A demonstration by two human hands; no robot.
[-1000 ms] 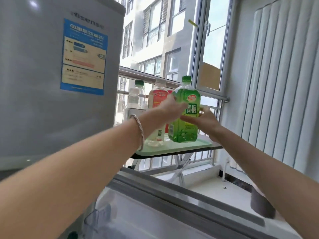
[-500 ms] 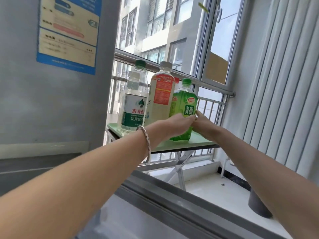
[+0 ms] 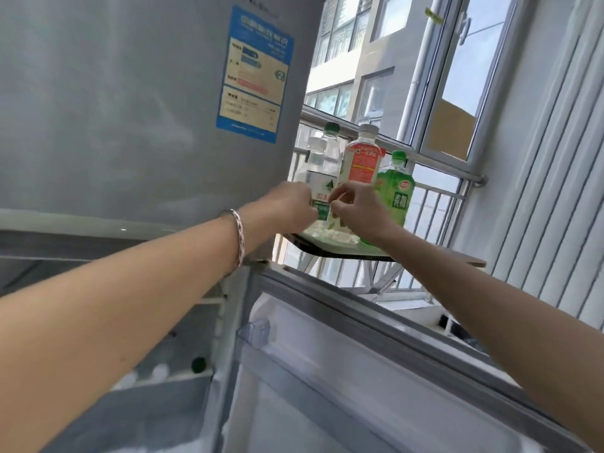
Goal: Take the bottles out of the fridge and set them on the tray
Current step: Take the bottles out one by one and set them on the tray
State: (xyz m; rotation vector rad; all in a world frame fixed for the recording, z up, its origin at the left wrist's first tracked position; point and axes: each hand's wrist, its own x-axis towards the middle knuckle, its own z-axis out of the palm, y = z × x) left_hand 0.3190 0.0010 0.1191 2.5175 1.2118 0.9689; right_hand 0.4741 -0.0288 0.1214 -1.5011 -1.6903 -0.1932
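Note:
Three bottles stand on a pale green tray (image 3: 330,244) by the window: a clear water bottle (image 3: 322,165) with a green cap, an orange-labelled bottle (image 3: 364,161) with a white cap, and a green bottle (image 3: 397,191). My left hand (image 3: 287,207) rests against the water bottle's label, its fingers hidden. My right hand (image 3: 356,212) hovers beside it with loosely curled fingers, holding nothing and apart from the green bottle. Inside the open fridge at lower left, a green cap (image 3: 198,364) and white caps (image 3: 160,371) show.
The grey fridge upper door (image 3: 130,109) carries a blue label (image 3: 253,73). The open lower door (image 3: 343,354) stretches under my arms. The tray sits on a small folding table (image 3: 457,260) against a window railing (image 3: 434,163). A white ribbed panel (image 3: 539,191) fills the right.
Both hands have let go of the green bottle, which now stands on the tray, and have moved left in front of the water bottle. The view has dropped toward the fridge opening.

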